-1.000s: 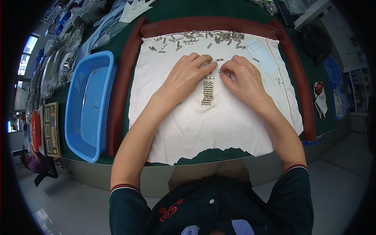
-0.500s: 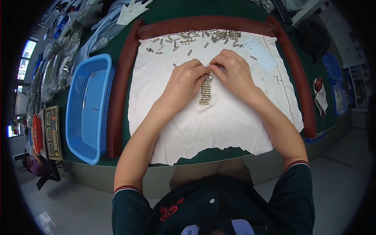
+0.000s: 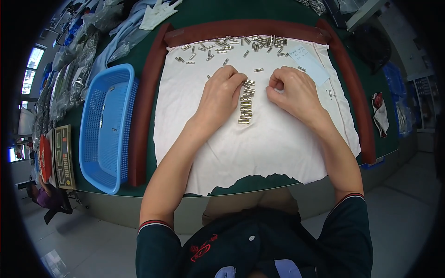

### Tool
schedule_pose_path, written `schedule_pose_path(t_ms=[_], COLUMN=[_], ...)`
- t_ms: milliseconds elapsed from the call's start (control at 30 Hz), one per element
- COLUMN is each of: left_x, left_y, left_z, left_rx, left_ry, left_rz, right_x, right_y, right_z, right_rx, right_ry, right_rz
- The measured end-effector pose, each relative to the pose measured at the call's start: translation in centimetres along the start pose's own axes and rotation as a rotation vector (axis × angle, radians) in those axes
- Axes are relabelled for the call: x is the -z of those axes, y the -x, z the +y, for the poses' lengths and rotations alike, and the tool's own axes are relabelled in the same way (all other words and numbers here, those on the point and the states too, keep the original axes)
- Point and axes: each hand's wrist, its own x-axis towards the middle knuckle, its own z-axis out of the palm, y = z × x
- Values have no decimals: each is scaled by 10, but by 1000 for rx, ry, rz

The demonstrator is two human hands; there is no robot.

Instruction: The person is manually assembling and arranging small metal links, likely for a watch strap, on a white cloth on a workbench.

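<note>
A white cloth (image 3: 259,148) covers the green table inside a dark red frame (image 3: 143,106). In its middle lies a neat column of small metal cylinders (image 3: 245,107), stacked side by side. My left hand (image 3: 222,92) rests with its fingertips at the top of that column, touching a cylinder there. My right hand (image 3: 292,90) lies just to the right of the column, fingers curled in; whether it holds a piece I cannot tell. Several loose metal cylinders (image 3: 232,44) are scattered along the cloth's far edge.
A blue plastic basket (image 3: 104,129) stands left of the red frame. A pale paper slip (image 3: 308,62) lies at the cloth's far right. Bagged items and a white glove (image 3: 157,11) sit at the far left. A flat dark box (image 3: 63,155) lies near the table's left end.
My hands have drawn slightly apart; the right hand moved right, away from the column of cylinders, while the left stays at its top.
</note>
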Motion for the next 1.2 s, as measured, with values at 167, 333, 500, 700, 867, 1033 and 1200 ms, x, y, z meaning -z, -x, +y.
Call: schedule_pose_path(t_ms=[167, 333, 500, 700, 867, 1033, 1200], left_x=[-1, 5, 16, 16, 8, 6, -4], left_y=[1, -4, -11, -18, -28, -32, -40], left_z=[5, -9, -26, -24, -28, -26, -15], left_rx=[16, 80, 113, 216, 148, 48, 48], left_ry=[77, -19, -277, -191, -135, -39, 84], left_rz=[-29, 100, 89, -55, -59, -110, -141], right_x=[-3, -33, -30, -35, -38, -30, -27], right_y=[2, -22, -30, -25, -21, -15, -13], right_z=[0, 17, 19, 22, 10, 8, 15], right_rx=[-12, 383, 437, 320, 289, 216, 142], right_ry=[20, -92, -128, -97, -151, -248, -215], right_rz=[-51, 300, 377, 259, 214, 204, 235])
